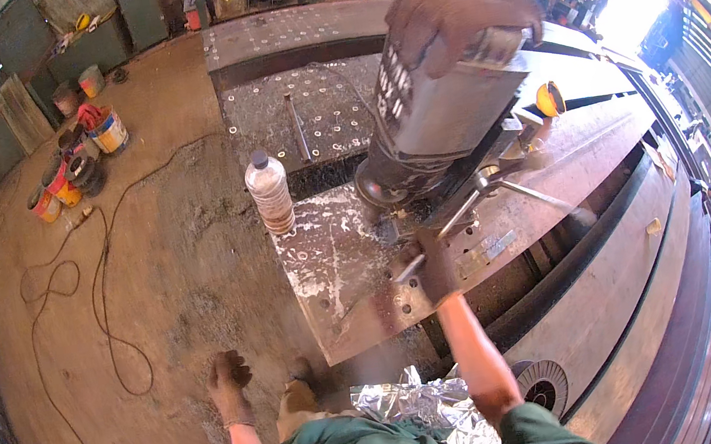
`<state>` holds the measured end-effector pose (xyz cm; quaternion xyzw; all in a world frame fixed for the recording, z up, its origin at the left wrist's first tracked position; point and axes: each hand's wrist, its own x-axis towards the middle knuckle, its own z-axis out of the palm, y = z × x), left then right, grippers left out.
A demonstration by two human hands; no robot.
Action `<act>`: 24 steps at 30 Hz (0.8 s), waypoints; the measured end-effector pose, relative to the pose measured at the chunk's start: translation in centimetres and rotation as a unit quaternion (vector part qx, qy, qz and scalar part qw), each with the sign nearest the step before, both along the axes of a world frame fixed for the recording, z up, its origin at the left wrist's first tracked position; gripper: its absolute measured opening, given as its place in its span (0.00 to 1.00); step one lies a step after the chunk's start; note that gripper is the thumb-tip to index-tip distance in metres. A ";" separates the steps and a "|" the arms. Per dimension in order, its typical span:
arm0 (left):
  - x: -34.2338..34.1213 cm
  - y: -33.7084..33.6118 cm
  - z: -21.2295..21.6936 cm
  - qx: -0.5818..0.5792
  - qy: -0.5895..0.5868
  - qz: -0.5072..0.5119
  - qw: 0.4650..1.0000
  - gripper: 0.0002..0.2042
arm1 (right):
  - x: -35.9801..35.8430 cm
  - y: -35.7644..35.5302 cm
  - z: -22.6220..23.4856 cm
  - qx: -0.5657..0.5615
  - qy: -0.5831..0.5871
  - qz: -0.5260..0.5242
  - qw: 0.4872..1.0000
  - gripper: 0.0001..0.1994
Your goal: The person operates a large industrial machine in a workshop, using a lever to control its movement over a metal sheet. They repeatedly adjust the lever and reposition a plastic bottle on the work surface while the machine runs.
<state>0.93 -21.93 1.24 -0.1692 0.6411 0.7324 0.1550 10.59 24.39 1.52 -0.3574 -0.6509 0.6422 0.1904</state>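
My right hand, in a dark glove, is closed round one arm of the feed handle on a drilling machine. The machine has a bulky dark motor body and stands upright on a steel plate with holes near its front edge. Draped over its top is a brown cloth or glove. To the lower left, my left hand, in a brown glove, hangs away from the plate with its fingers curled and nothing visible in them. A clear bottle with a dark cap stands at the plate's left edge.
Beyond the plate, a metal rod lies on another plate with many holes. A cable loops over the floor at left, near several buckets. Long steel beams run along the right. Shiny foil is by my body.
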 end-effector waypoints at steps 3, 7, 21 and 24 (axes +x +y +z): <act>-0.1 3.7 -1.8 -0.016 -0.034 -0.055 0.998 0.19 | -4.4 -8.6 7.7 -0.412 0.317 -0.109 0.847 0.11; -0.7 9.3 -1.6 -0.029 -0.038 -0.166 0.985 0.16 | -5.1 -9.8 10.2 -0.438 0.348 -0.083 0.825 0.11; -8.9 28.4 -7.1 -0.363 0.443 -0.488 0.659 0.26 | -5.6 -10.2 17.6 -0.527 0.422 -0.056 0.735 0.13; -9.6 31.2 -9.5 -0.397 0.460 -0.507 0.612 0.29 | -5.7 -9.7 22.3 -0.606 0.508 -0.062 0.609 0.14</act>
